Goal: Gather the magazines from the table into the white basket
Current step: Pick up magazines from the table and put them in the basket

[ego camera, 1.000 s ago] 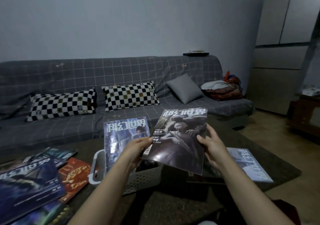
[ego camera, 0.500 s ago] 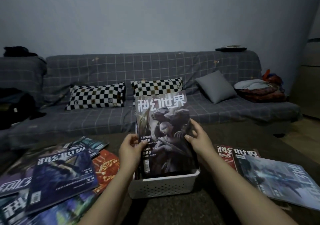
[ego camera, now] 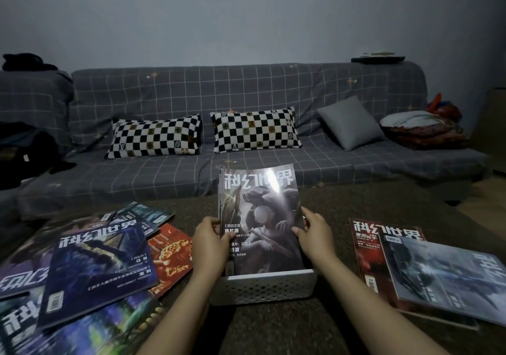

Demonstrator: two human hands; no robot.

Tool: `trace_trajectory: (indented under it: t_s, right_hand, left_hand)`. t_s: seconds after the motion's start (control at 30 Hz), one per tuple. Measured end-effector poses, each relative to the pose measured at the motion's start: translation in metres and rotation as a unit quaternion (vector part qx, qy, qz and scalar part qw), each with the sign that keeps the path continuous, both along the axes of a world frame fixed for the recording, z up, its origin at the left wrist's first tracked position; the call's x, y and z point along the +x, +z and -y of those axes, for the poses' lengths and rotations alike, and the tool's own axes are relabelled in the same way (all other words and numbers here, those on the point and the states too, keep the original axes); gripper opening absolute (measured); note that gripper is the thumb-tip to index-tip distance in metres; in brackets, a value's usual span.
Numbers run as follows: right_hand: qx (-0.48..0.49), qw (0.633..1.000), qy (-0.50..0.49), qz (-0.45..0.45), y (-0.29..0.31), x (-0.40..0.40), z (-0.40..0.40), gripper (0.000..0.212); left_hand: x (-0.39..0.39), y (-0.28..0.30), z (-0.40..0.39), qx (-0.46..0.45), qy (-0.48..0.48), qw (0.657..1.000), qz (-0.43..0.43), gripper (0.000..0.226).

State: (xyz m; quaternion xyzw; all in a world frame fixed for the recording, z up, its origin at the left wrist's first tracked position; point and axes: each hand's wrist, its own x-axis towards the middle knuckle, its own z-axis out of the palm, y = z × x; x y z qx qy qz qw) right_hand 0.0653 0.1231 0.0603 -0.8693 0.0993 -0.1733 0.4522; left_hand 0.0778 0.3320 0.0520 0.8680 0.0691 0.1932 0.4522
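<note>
- Left pile of magazines point(ego camera: 90, 267): several copies lie fanned and overlapping on the table point(ego camera: 273, 330) to the left of the basket. A blue-covered copy sits on top, and an orange-red copy point(ego camera: 171, 256) lies at the pile's right edge, nearest the basket. None of these is in the basket yet.
- Left hand point(ego camera: 212, 241): clamped on the left edge of the grey-covered magazine point(ego camera: 260, 218), thumb across the cover and fingers hidden behind it.
- Grey-covered magazine: held upright, cover facing the camera, its lower edge below the rim of the white basket point(ego camera: 262, 286). Whether it rests on the basket floor cannot be told. Page edges of at least one further copy show behind its left side.
- White basket: stands at table centre, directly in front of the person, between the two piles.
- Right hand point(ego camera: 315, 234): grips the right edge of the same magazine, fingers curled onto the cover.
- Right pile point(ego camera: 427, 270): a red-covered copy lies flat, partly under a pale grey-blue copy, well apart from the basket.
- Step in hand, as judged: seating the held magazine upright in the basket.
- Next move, as judged: release both hands once the copy stands stable against the one behind it, then reach for a copy from either pile. The glossy covers may slide, so the overlapped copies call for a lift from the top of the stack.
</note>
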Motion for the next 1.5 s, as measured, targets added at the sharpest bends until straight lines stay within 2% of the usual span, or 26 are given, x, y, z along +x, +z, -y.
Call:
trace_trajectory:
  t_s: [0.3,0.4,0.47,0.53,0.67,0.87,1.07,1.2,1.33,1.5]
  right_hand:
    - [-0.061,0.996,0.008,-0.062,0.003,0.003,-0.005,0.058]
    - [-0.106,0.991,0.005,-0.086,0.006,-0.005,-0.009,0.056]
    - [-0.095,0.993,0.000,-0.074,0.008,-0.014,-0.009,0.055]
    - [-0.068,0.997,-0.005,-0.042,0.010,-0.026,-0.005,0.052]
    - [-0.015,0.999,-0.001,0.028,0.012,-0.053,0.011,0.042]
    - [0.015,0.995,-0.055,0.081,0.003,-0.095,0.073,0.027]
    - [-0.031,0.987,-0.157,-0.017,-0.030,-0.124,0.155,0.026]
    - [-0.048,0.978,-0.190,-0.079,-0.052,-0.133,0.196,0.030]
    - [-0.144,0.950,-0.236,-0.143,-0.073,-0.131,0.224,0.041]
    - [-0.180,0.936,-0.242,-0.180,-0.095,-0.128,0.237,0.054]
  left_hand:
    - [-0.006,0.008,-0.001,0.030,-0.024,0.998,-0.053,0.025]
    - [-0.014,0.015,0.003,0.042,-0.039,0.996,-0.067,0.035]
    - [-0.026,0.018,0.011,0.059,-0.034,0.996,-0.054,0.047]
    - [-0.041,0.020,0.023,0.040,-0.035,0.998,-0.025,0.050]
    - [-0.064,0.028,0.057,-0.002,-0.079,0.997,0.018,0.037]
    - [-0.087,0.028,0.144,-0.068,-0.205,0.976,-0.008,0.021]
    - [-0.095,0.004,0.225,-0.086,-0.280,0.952,-0.082,0.020]
    - [-0.088,-0.018,0.265,-0.082,-0.299,0.941,-0.137,0.025]
    - [-0.073,-0.034,0.298,-0.082,-0.305,0.929,-0.193,0.029]
    - [-0.046,-0.043,0.331,-0.097,-0.266,0.932,-0.225,0.028]
